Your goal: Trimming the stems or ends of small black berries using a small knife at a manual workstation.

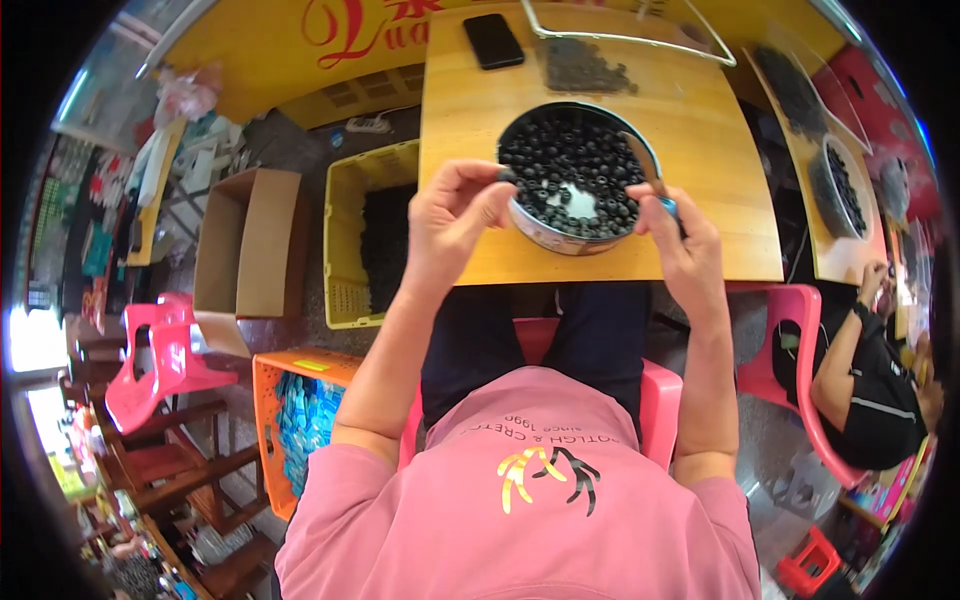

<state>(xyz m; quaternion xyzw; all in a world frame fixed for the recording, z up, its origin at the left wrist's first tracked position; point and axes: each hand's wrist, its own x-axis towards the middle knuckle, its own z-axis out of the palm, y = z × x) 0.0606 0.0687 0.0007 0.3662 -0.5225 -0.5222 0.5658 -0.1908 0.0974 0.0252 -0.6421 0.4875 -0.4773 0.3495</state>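
Here, a wooden desk (715,200) across the upper centre, a round tub (570,242) of dark round pieces (550,135) on it, right hand (686,235) right of centre, grip closed around a blue-handled knife (641,158), left hand (450,215) left of centre, grip pinching one dark piece (506,176).

A black rectangular phone (493,41) lies beyond the left hand (458,215).
Left of that hand stand an open brown cardboard box (272,240), a glossy pink plastic chair (180,362) and, behind it, an orange plastic crate (265,432) of blue packets (308,422); right of the right hand (680,228) is a person in black (880,415) and, farther back, a red plastic stool (808,563).
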